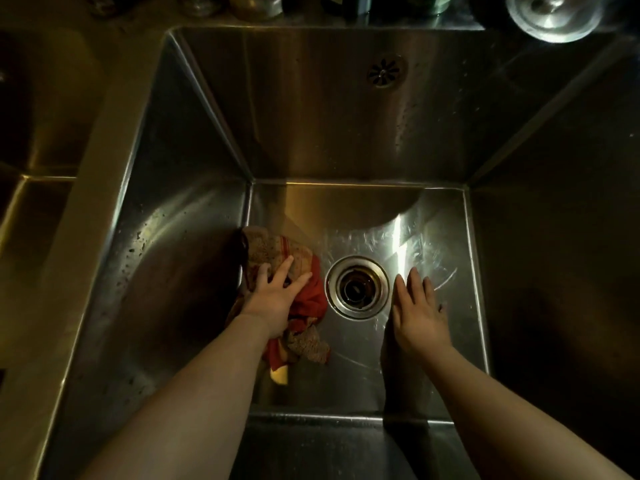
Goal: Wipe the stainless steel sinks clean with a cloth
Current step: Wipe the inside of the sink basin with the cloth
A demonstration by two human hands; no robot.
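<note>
A deep stainless steel sink (346, 133) fills the view. On its floor, left of the round drain (356, 287), lies a crumpled red and beige cloth (308, 299). My left hand (273, 296) presses down on the cloth with straight, spread fingers, close to the left wall. My right hand (419, 313) lies flat on the bare sink floor just right of the drain, fingers straight and together, holding nothing.
A second sink basin (38, 140) sits at the far left behind a steel divider. A round metal lid (554, 15) and several dark jars stand on the back ledge. An overflow grille (386, 71) is in the back wall. Water droplets speckle the left wall.
</note>
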